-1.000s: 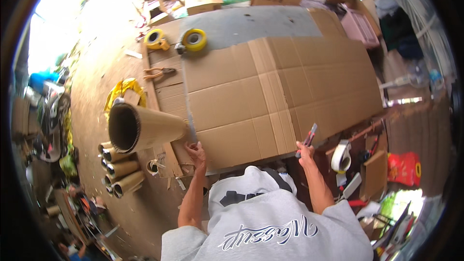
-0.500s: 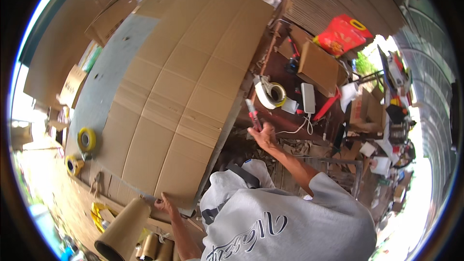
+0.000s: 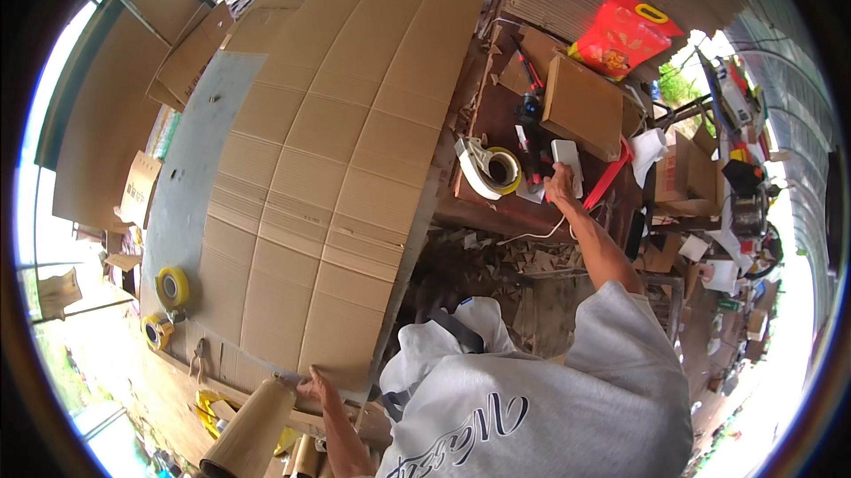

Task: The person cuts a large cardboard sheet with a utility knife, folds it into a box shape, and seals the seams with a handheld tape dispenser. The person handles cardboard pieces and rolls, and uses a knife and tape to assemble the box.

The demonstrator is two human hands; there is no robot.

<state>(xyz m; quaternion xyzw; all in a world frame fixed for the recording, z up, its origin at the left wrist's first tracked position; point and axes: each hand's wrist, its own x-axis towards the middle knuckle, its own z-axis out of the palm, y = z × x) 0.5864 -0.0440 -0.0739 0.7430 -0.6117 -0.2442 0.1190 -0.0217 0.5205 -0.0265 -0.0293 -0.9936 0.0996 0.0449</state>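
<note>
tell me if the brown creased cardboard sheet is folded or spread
Spread: the cardboard sheet lies flat over the grey tabletop, creases crossing its broad face. Layers beneath: cannot tell.

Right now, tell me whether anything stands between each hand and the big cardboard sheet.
A white tape dispenser on the brown table stands between the right hand and the cardboard sheet. Nothing visible separates the left hand from the sheet's edge.

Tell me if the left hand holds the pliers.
No, the pliers lie apart from the left hand, which is at the edge of the cardboard.
</note>
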